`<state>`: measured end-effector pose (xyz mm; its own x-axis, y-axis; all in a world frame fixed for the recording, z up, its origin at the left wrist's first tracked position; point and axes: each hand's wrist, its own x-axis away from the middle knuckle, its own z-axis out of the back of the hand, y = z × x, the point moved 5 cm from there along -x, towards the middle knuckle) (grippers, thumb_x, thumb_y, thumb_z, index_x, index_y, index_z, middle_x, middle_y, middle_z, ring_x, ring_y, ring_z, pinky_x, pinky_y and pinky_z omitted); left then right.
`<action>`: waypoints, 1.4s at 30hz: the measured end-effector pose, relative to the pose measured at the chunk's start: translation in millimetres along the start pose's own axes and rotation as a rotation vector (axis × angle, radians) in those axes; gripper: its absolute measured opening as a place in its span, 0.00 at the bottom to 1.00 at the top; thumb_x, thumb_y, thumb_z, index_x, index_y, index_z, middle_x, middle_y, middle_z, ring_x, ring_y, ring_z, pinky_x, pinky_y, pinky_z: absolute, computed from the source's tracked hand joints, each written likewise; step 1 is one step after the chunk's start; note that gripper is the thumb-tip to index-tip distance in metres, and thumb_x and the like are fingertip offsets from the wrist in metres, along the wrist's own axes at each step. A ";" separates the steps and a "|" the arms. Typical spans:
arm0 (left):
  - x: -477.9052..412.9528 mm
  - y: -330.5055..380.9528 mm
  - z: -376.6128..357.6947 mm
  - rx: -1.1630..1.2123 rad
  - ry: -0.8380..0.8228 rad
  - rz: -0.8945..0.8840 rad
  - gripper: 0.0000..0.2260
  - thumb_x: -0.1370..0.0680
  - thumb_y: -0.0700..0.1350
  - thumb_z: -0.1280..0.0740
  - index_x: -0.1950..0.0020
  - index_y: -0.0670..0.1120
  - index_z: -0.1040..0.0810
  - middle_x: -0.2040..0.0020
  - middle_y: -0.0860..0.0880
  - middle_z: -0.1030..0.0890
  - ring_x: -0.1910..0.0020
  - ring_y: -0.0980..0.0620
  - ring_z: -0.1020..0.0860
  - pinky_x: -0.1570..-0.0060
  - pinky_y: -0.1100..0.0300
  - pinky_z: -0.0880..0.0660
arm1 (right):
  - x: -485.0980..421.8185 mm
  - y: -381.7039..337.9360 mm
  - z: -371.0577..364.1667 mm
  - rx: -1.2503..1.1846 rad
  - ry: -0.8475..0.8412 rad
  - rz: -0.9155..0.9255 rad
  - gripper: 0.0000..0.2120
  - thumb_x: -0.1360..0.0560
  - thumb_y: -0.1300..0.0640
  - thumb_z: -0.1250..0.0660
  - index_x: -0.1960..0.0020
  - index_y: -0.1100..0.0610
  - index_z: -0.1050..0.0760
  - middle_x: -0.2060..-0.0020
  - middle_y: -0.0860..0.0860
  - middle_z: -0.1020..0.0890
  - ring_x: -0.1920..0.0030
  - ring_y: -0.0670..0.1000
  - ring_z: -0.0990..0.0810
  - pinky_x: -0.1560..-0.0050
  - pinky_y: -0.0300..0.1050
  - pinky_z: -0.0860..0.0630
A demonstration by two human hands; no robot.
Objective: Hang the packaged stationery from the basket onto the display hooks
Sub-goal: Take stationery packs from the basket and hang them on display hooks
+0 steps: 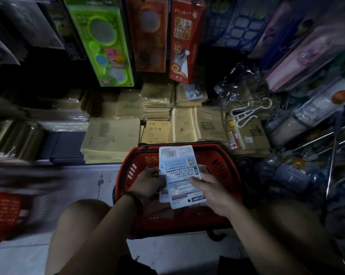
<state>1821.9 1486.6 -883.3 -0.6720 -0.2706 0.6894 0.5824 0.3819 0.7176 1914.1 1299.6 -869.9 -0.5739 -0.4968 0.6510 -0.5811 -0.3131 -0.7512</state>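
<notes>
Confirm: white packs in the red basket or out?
Out: the left hand and right hand hold the white printed card packs above the red plastic basket, overlapping its far rim.

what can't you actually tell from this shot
- Head view: what the packages contain; only printed backs face the camera, print too small.
- Head view: inside of the basket; the packages, left hand and right hand cover it.
- Head view: red thing at the left edge; blurred and cut off.
- Head view: metal rods on the right; too dim and blurred to tell free hooks.
</notes>
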 end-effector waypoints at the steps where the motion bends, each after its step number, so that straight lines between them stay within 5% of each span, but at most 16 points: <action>1: 0.8 0.6 -0.5 0.001 0.026 -0.018 0.09 0.19 0.30 0.31 0.43 0.41 0.17 0.42 0.39 0.12 0.44 0.39 0.13 0.48 0.43 0.15 | -0.3 -2.3 5.1 0.028 0.054 0.034 0.11 0.16 0.60 0.34 0.36 0.58 0.19 0.40 0.61 0.16 0.46 0.63 0.13 0.55 0.61 0.16; 6: 3.7 2.7 2.2 0.060 0.046 -0.113 0.15 0.23 0.30 0.25 0.43 0.47 0.14 0.43 0.45 0.11 0.45 0.43 0.12 0.53 0.51 0.14 | 3.2 -7.9 26.7 -0.125 0.114 0.105 0.13 0.16 0.62 0.36 0.33 0.56 0.19 0.42 0.60 0.14 0.43 0.64 0.14 0.51 0.62 0.17; 11: 7.9 7.7 9.1 0.109 0.091 -0.247 0.12 0.23 0.28 0.28 0.43 0.39 0.14 0.44 0.39 0.12 0.42 0.36 0.14 0.38 0.39 0.19 | 3.8 -8.1 30.8 -0.371 0.137 0.130 0.14 0.15 0.60 0.37 0.31 0.55 0.22 0.39 0.61 0.15 0.40 0.67 0.16 0.48 0.65 0.20; 16: 22.1 28.5 9.8 0.012 0.095 -0.550 0.15 0.24 0.19 0.34 0.39 0.27 0.23 0.41 0.36 0.17 0.46 0.54 0.14 0.46 0.62 0.17 | 3.8 -8.7 21.9 -0.415 0.149 0.155 0.16 0.17 0.64 0.35 0.31 0.56 0.22 0.38 0.61 0.15 0.40 0.67 0.17 0.46 0.67 0.20; 20: 27.2 37.6 0.7 0.203 -0.020 -0.559 0.11 0.20 0.23 0.40 0.43 0.33 0.22 0.37 0.30 0.21 0.39 0.34 0.19 0.38 0.39 0.19 | 4.0 -10.0 23.1 -0.371 0.206 0.202 0.14 0.18 0.65 0.34 0.34 0.57 0.21 0.41 0.61 0.14 0.42 0.68 0.16 0.46 0.68 0.20; 23: 24.5 39.9 1.7 0.244 -0.086 -0.468 0.17 0.20 0.26 0.37 0.41 0.41 0.14 0.35 0.35 0.17 0.38 0.35 0.16 0.43 0.44 0.16 | 6.2 -16.2 33.0 -0.365 0.275 0.278 0.13 0.19 0.67 0.34 0.36 0.60 0.20 0.44 0.61 0.13 0.44 0.67 0.14 0.45 0.66 0.19; 26: 23.8 37.3 -0.7 0.409 -0.309 -0.265 0.24 0.26 0.36 0.35 0.30 0.43 0.17 0.30 0.37 0.18 0.34 0.34 0.18 0.46 0.44 0.16 | 12.0 -26.1 43.3 -0.215 0.351 0.393 0.13 0.20 0.67 0.31 0.39 0.54 0.17 0.45 0.55 0.12 0.46 0.59 0.12 0.47 0.61 0.16; 29: 32.0 40.3 -4.7 0.357 -0.212 -0.206 0.31 0.31 0.56 0.20 0.30 0.45 0.17 0.31 0.39 0.18 0.35 0.33 0.17 0.45 0.41 0.17 | 17.0 -41.0 41.7 -0.054 0.453 0.534 0.16 0.22 0.70 0.29 0.42 0.50 0.16 0.46 0.48 0.11 0.44 0.52 0.12 0.46 0.56 0.16; 32: 42.4 37.1 -17.7 0.276 -0.166 -0.164 0.30 0.23 0.70 0.33 0.32 0.51 0.15 0.33 0.42 0.16 0.36 0.38 0.16 0.45 0.44 0.17 | 24.9 -62.1 33.5 0.147 0.477 0.674 0.16 0.24 0.69 0.27 0.48 0.48 0.17 0.49 0.46 0.12 0.46 0.48 0.13 0.44 0.55 0.16; 35: 51.9 33.6 -26.8 0.356 -0.189 -0.134 0.31 0.20 0.71 0.40 0.32 0.52 0.15 0.33 0.41 0.15 0.36 0.40 0.16 0.46 0.49 0.15 | 36.7 -80.3 23.1 0.468 0.417 0.861 0.16 0.31 0.75 0.29 0.62 0.55 0.24 0.46 0.47 0.14 0.42 0.50 0.16 0.42 0.56 0.19; 38: 65.9 41.7 -30.6 0.451 -0.229 -0.154 0.34 0.17 0.70 0.42 0.30 0.44 0.17 0.32 0.36 0.18 0.33 0.38 0.17 0.45 0.49 0.16 | 49.0 -85.8 16.0 0.609 0.476 0.995 0.19 0.36 0.81 0.31 0.66 0.57 0.25 0.48 0.52 0.23 0.44 0.53 0.21 0.44 0.45 0.23; 42: 78.2 53.8 -27.9 0.375 -0.210 -0.300 0.23 0.21 0.50 0.26 0.32 0.36 0.18 0.42 0.33 0.14 0.52 0.39 0.12 0.58 0.52 0.15 | 56.8 -98.0 14.7 0.666 0.521 1.033 0.18 0.34 0.82 0.30 0.63 0.59 0.18 0.54 0.50 0.27 0.51 0.43 0.22 0.48 0.29 0.27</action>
<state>1813.5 1461.3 -788.0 -0.8837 -0.2482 0.3968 0.1725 0.6155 0.7690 1946.9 1290.1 -760.9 -0.8157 -0.4257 -0.3918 0.5561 -0.3900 -0.7340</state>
